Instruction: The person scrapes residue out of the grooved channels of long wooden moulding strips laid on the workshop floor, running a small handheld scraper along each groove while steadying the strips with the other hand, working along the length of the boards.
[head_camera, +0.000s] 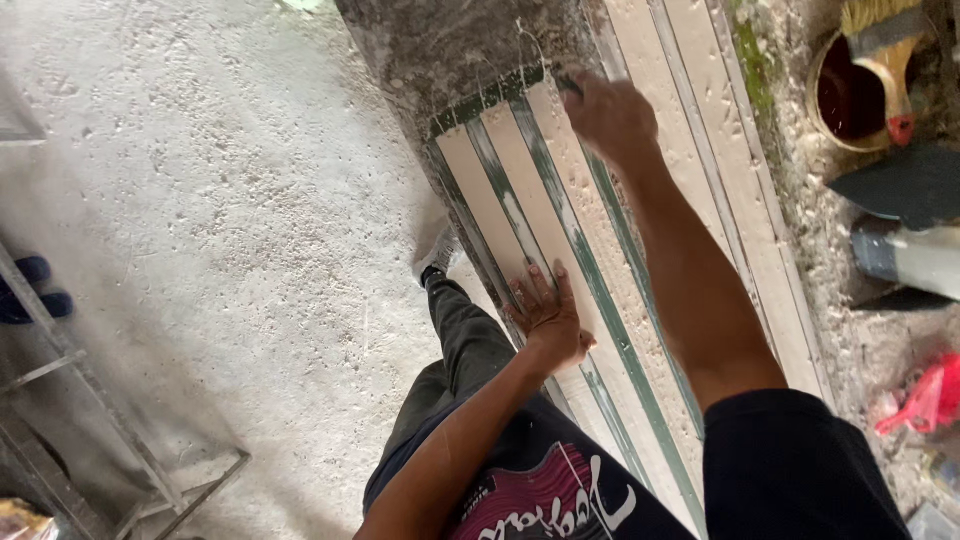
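Meanwhile both hands: left hand flat on grooved panel, right hand gripping tool

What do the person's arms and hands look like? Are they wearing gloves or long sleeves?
No gloves: both the left hand and the right hand are bare, with no rings or watch that I can see. The forearms are bare too. A short black sleeve covers the right upper arm.

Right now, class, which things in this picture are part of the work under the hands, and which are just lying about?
In use:
- grooved panel, green paint partly rubbed off
- left hand, flat on the panel
- right hand, gripping a small dark thing, too blurred to name

Lying about:
- tin with a brush
- red plastic thing
- metal frame
- blue shoes
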